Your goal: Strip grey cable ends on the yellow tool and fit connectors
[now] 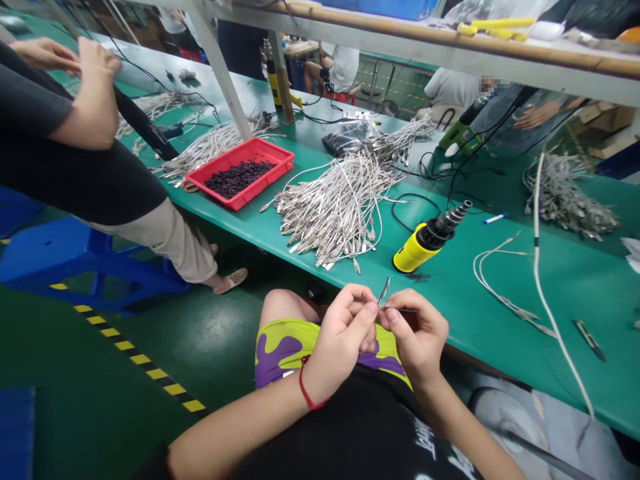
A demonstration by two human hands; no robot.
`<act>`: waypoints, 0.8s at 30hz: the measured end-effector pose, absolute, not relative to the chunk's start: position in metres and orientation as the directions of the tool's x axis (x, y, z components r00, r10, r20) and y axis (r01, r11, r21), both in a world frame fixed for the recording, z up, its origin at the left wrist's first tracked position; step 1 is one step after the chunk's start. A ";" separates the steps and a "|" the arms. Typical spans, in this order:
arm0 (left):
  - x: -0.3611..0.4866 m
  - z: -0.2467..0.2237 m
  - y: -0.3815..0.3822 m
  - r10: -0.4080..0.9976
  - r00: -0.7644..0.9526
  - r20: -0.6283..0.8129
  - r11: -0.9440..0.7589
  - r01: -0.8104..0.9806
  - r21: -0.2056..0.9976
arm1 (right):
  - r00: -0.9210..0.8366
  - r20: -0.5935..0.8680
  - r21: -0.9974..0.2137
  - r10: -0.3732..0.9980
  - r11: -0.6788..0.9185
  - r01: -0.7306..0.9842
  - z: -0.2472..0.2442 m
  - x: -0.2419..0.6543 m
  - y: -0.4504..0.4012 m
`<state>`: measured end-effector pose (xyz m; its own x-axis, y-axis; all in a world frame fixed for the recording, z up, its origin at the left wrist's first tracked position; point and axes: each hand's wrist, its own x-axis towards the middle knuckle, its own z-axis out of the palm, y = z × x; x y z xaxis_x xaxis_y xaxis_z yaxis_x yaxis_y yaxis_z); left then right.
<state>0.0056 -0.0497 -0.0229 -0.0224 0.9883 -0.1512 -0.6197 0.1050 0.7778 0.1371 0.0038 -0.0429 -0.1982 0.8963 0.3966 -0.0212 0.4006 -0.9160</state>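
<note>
Both my hands meet over my lap, just off the green table's front edge. My left hand (350, 320), with a red string at the wrist, pinches a small metallic piece (385, 291) that points up between the hands. Close against it, my right hand (417, 327) has thumb and fingers closed on a thin dark strand (401, 310). How the two pieces meet is too small to tell. Beyond my hands a yellow heat gun (417, 248) stands nozzle up on the table, with small dark pieces (418, 276) beside its base.
A large pile of white cables (333, 213) lies left of the heat gun. Further left is a red tray (242, 201) of small black parts. Loose cables (483, 277) and a cutter knife (590, 339) lie to the right. A person (75, 133) stands at the left near blue stools (60, 253).
</note>
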 end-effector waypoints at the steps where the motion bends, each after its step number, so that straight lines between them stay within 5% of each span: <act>1: 0.005 -0.023 -0.050 0.988 -0.020 -0.150 0.105 -0.629 0.770 | -0.185 0.383 -0.923 0.905 0.385 -0.030 -0.043 0.137 0.004; 12: 0.003 -0.026 -0.052 0.996 -0.045 -0.072 0.023 -0.665 0.746 | -0.143 0.359 -0.933 0.922 0.354 -0.059 -0.050 0.137 0.001; 24: 0.004 -0.030 -0.054 0.998 -0.063 -0.030 -0.021 -0.677 0.735 | -0.051 0.498 -0.866 0.865 0.495 -0.065 -0.052 0.132 0.000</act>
<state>0.0044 -0.0542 -0.0296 -0.0633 0.9976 -0.0296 -0.6774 -0.0212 0.7353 0.1322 -0.0003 -0.0521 -0.0515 0.8654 0.4984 -0.0651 0.4951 -0.8664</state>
